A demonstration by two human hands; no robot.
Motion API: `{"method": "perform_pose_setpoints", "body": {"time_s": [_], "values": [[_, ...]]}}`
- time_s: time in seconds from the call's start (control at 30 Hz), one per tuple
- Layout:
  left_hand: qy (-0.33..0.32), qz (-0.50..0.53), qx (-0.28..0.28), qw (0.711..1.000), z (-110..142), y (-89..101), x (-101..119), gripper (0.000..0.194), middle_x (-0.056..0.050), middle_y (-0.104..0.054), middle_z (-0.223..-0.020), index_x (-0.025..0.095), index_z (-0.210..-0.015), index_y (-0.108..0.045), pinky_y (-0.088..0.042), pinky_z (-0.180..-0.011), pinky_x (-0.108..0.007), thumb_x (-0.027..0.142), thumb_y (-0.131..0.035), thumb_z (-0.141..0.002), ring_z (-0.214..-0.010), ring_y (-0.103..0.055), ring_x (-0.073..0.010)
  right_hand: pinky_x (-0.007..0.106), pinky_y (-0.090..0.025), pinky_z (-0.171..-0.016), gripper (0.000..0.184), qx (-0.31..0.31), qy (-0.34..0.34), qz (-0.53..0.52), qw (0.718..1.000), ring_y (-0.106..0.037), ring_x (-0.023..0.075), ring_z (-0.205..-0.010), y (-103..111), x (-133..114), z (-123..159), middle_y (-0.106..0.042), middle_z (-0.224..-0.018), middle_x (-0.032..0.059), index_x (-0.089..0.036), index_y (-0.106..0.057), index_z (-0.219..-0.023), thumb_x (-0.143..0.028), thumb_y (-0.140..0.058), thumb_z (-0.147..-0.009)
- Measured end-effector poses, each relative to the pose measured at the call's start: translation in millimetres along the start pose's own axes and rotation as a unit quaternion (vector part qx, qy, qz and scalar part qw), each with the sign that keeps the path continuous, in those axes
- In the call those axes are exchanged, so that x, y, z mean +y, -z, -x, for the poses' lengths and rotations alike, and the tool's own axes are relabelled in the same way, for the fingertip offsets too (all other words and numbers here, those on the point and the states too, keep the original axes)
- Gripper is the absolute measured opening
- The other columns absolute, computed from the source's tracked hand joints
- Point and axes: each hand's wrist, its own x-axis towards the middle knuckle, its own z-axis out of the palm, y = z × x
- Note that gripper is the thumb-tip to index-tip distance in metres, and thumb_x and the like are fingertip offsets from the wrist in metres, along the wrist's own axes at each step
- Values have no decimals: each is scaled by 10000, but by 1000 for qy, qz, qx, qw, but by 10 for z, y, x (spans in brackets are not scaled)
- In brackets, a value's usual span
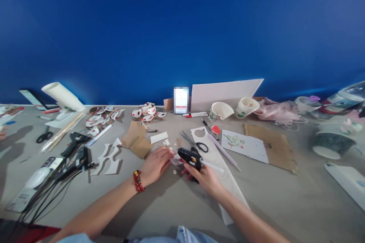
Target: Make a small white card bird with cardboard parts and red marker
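My right hand (203, 177) is wrapped round a black hot glue gun (189, 158), with a pale glue stick (212, 166) poking out of its back end. The gun's nozzle points left, toward the fingertips of my left hand (156, 162). Those fingers are closed on a small white paper piece (176, 160), partly hidden behind the gun and fingers. Just beyond the hands lie black-handled scissors (202, 147). Beside my right forearm, a long white sheet (225, 182) with cut-out edges rests on the table.
Other glue guns (76, 163) with black cables lie left, near a power strip (21, 195). Paper birds (148, 112), brown cardboard (137, 140) and cut white shapes (110, 159) are spread about. Behind stand a phone (181, 100) and paper cups (219, 111). A drawing (242, 144) lies right.
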Motion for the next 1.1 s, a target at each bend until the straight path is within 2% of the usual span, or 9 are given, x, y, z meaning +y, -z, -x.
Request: {"method": "perform_pose_setpoints", "body": {"time_s": [0.13, 0.27, 0.37, 0.5, 0.67, 0.77, 0.83, 0.97, 1.1], "values": [[44, -9, 92, 995, 89, 250, -189, 202, -73, -673, -1031, 206, -991, -638, -503, -872, -328, 234, -440, -958, -988, -624, -199, 322, -518, -648, 595, 5, -10, -19, 1000, -649, 201, -635, -2, -42, 7, -725, -799, 73, -160, -723, -1069, -651, -579, -765], [160, -40, 240, 957, 232, 649, -415, 234, -29, -670, -827, 195, -1043, -621, -490, -776, -274, 268, -411, -970, -792, -638, -162, 311, -526, -644, 630, 4, -13, -40, 999, -643, 189, -631, -2, -61, 15, -716, -776, 62, -163, -719, -1095, -666, -616, -729], [193, -55, 286, 937, 324, 761, -476, 261, -22, -643, -783, 182, -1084, -597, -472, -723, -262, 283, -384, -972, -702, -608, -151, 318, -524, -662, 680, 0, -15, -44, 999, -647, 199, -656, 5, -45, 14, -722, -798, 82, -135, -715, -1106, -689, -612, -724], [207, -29, 256, 944, 341, 618, -439, 218, -44, -653, -866, 181, -1043, -571, -456, -684, -255, 325, -438, -948, -698, -599, -151, 332, -517, -683, 683, -8, -4, -59, 998, -654, 213, -681, 28, -33, 17, -723, -805, 93, -113, -698, -1130, -675, -610, -751], [224, 185, 195, 937, 162, 561, -303, 216, 26, -552, -671, 187, -1065, -524, -458, -645, -235, 344, -421, -959, -643, -561, -135, 356, -525, -727, 587, -15, 13, -113, 993, -671, 229, -722, 63, -41, 16, -716, -816, 91, -128, -680, -1126, -607, -622, -792], [192, 266, 145, 934, 45, 611, -211, 215, -55, -626, -935, 175, -865, -582, -470, -796, -272, 337, -462, -940, -873, -594, -165, 338, -524, -711, 480, -13, 30, -148, 989, -665, 219, -696, 91, -94, 22, -708, -780, 64, -170, -694, -1063, -567, -636, -799], [168, 293, 161, 928, 9, 608, -185, 301, -63, -615, -949, 172, -676, -516, -456, -802, -278, 321, -463, -932, -872, -570, -166, 319, -512, -695, 421, -7, 41, -156, 987, -655, 207, -670, 114, -141, 33, -704, -745, 48, -184, -699, -1020, -541, -639, -806], [170, 296, 196, 919, 38, 518, -192, 388, 11, -446, -624, 193, -568, -343, -398, -616, -249, 317, -467, -914, -613, -437, -122, 306, -489, -680, 366, 12, 50, -163, 985, -634, 196, -654, 157, -187, 52, -688, -699, 36, -175, -686, -968, -508, -636, -824], [156, 166, 146, 963, 110, 385, -88, 344, 42, -392, -569, 186, -608, -424, -344, -542, -228, 306, -479, -926, -532, -381, -104, 302, -470, -683, 344, 22, 57, -156, 986, -619, 192, -672, 174, -159, 50, -685, -724, 41, -174, -676, -932, -501, -622, -843]]}}
